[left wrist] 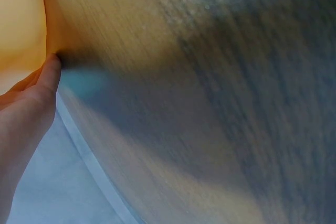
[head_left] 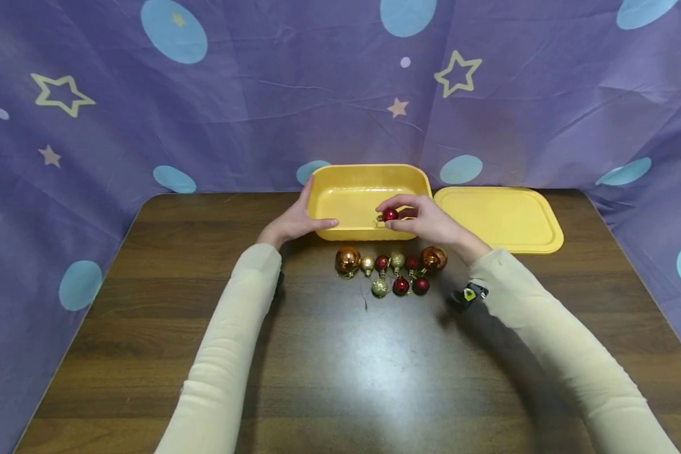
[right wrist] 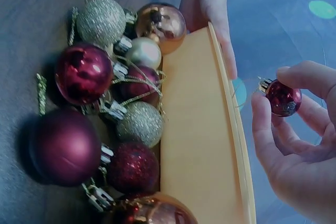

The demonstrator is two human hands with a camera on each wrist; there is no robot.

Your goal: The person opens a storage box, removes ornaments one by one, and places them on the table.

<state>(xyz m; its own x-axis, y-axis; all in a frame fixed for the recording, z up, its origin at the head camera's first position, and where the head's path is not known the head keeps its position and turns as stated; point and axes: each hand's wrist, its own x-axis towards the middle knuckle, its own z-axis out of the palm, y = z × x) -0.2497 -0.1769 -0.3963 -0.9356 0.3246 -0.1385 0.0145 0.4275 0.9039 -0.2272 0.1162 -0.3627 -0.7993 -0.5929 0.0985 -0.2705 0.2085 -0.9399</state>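
Observation:
A yellow plastic box point(head_left: 369, 234) stands uncovered at the back of the table. My left hand point(head_left: 296, 222) holds its left end, the thumb reaching over the front rim and the other fingers along the outer wall. In the left wrist view, a fingertip point(left wrist: 54, 64) meets the box's side. My right hand point(head_left: 428, 221) pinches a small shiny red Christmas bauble point(right wrist: 284, 98) between thumb and fingers, above the box's front right part. Its metal cap and thin gold loop point leftward in the head view.
Several baubles lie in front of the box, among them a copper one point(head_left: 349, 260), a glittery gold one point(head_left: 379, 288) and a dark red one point(head_left: 421, 285). The yellow lid point(head_left: 496, 217) lies flat to the right. A purple curtain point(head_left: 295, 94) hangs behind the table.

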